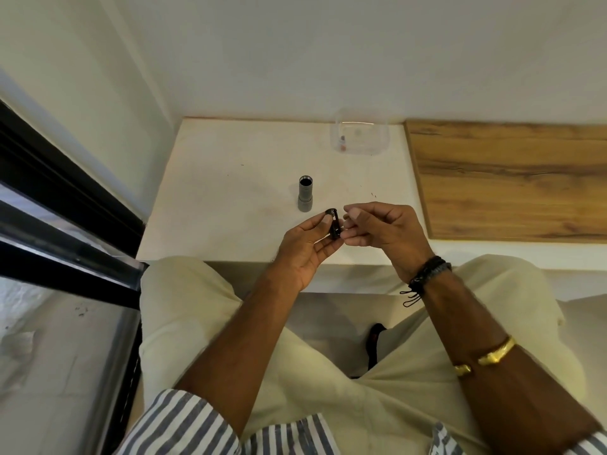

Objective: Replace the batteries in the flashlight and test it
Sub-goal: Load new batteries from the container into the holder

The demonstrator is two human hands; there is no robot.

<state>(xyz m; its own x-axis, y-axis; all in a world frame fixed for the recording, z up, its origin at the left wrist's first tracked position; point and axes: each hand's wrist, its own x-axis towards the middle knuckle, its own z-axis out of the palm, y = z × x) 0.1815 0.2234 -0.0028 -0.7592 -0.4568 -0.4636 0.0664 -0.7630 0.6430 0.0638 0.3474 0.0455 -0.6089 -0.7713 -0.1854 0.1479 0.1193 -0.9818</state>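
Note:
The grey flashlight body [304, 193] stands upright on the white table [230, 192], its open dark end facing up. Just in front of it, over the table's near edge, my left hand [307, 247] pinches a small black battery holder [334, 223] between thumb and fingers. My right hand [381, 229] is right beside the holder, its thumb and fingertips curled together at the holder's right side. Whether the right fingers pinch a battery is hidden. A clear plastic box [359, 133] at the table's back right holds a small battery-like item [342, 142].
A wooden panel [509, 178] borders the table on the right. A white wall rises behind the table, and a black window frame [65, 208] runs along the left. My knees in light trousers sit under the table's near edge.

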